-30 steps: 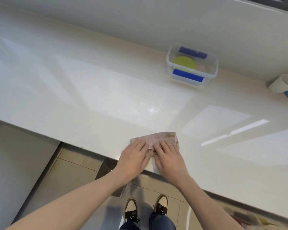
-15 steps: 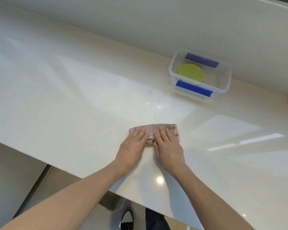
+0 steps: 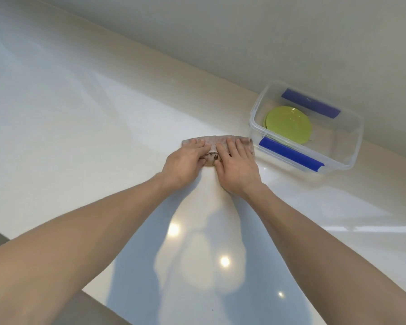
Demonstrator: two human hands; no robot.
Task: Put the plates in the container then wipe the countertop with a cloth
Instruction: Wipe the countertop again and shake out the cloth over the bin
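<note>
Now, hands: left hand [image 3: 185, 161] and right hand [image 3: 236, 165] press flat, fingers straight, on folded brownish cloth [image 3: 212, 143].
Bench: glossy white bench [image 3: 92, 137].
Container: clear plastic container [image 3: 347, 146] at two o'clock of cloth, holding green round plates [image 3: 288, 124].

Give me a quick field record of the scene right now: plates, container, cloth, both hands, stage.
plates: green plates stacked inside the container
container: clear tub with blue handles, lid off, near the wall
cloth: brownish cloth flat on the countertop, its right end close to the tub
left hand: left hand presses on the cloth, fingers straight
right hand: right hand presses on the cloth beside it
stage: plates stowed; wiping under way
</note>
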